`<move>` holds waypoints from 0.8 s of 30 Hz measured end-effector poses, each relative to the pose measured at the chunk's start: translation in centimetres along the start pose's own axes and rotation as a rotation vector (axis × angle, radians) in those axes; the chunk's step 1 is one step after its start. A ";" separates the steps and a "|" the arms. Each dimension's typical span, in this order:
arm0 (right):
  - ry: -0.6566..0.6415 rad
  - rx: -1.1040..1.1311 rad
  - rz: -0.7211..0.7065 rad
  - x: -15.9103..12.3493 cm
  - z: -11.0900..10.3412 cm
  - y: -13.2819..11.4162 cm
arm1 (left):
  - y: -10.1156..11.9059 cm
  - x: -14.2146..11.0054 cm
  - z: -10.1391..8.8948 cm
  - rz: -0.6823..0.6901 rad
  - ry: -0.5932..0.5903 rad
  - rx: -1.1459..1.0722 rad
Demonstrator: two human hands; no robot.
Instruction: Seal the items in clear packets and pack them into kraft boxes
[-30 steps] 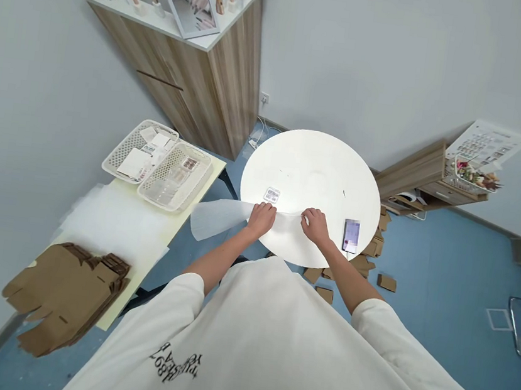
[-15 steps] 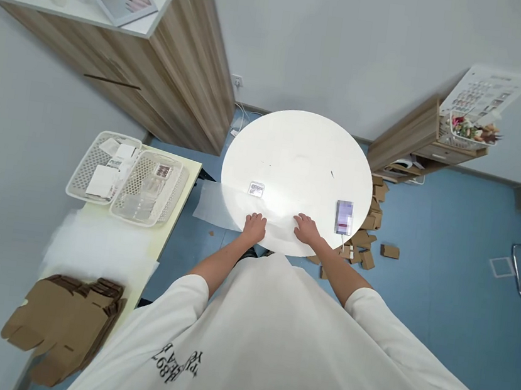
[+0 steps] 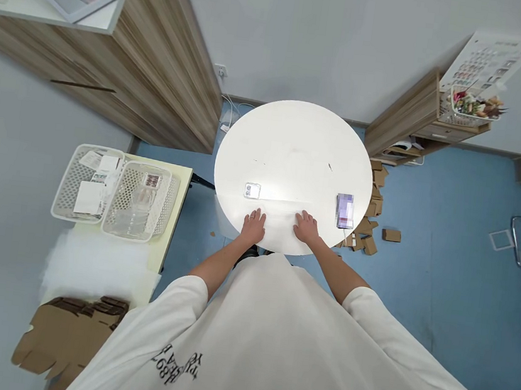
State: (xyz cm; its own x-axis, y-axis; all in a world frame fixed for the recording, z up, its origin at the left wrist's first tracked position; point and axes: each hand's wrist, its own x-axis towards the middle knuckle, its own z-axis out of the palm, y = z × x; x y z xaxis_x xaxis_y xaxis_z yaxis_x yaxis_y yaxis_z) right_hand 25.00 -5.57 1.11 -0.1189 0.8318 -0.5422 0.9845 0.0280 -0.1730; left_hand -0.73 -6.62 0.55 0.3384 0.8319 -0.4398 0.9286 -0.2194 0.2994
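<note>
A thin translucent white sheet [image 3: 281,215] lies along the near side of the round white table [image 3: 299,133], and its left end hangs over the edge. My left hand [image 3: 253,226] rests on the sheet's left part, fingers stretched out and open. Toward the sheet's right end, my right hand [image 3: 306,227] lies with its fingers spread, also open. Just beyond my left fingers is a small clear flat case [image 3: 252,191] with round shapes in it. To the right of my right hand lies a phone [image 3: 344,211] with a blurred screen and a cable.
At left, a pale yellow table [image 3: 177,200] carries white plastic baskets [image 3: 116,196] of small packs, white sheeting [image 3: 100,264] and flattened cardboard boxes [image 3: 67,333]. Small brown boxes [image 3: 373,209] lie on the floor beyond the round table's right edge. A wooden cabinet [image 3: 181,65] stands at back left.
The sheet's left end, which stretched out past the table's edge, now hangs down. Both hands stay on the sheet in nearly the same places. The view has shifted slightly.
</note>
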 end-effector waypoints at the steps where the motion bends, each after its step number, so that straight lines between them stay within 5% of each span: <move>1: 0.016 0.007 0.004 0.3 -0.3 -0.4 | -0.3 0.2 -0.1 -0.002 0.000 -0.003; 5: 0.102 0.070 -0.032 2.6 -1.8 -3.1 | -1.4 0.3 -0.2 0.026 0.020 0.003; 14: 0.070 0.230 -0.116 9.6 -3.7 -11.8 | -2.6 0.1 0.9 0.064 -0.008 0.043; 24: 0.076 0.179 -0.081 13.5 -3.7 -15.9 | -3.5 0.0 0.8 0.083 0.036 0.036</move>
State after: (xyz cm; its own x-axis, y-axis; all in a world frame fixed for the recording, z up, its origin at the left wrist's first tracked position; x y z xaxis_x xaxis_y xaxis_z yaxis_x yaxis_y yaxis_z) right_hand 8.24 7.26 -0.37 -0.1799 0.8705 -0.4582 0.9329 0.0033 -0.3601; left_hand -3.82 -6.20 -1.15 0.4091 0.8280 -0.3835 0.9027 -0.3056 0.3030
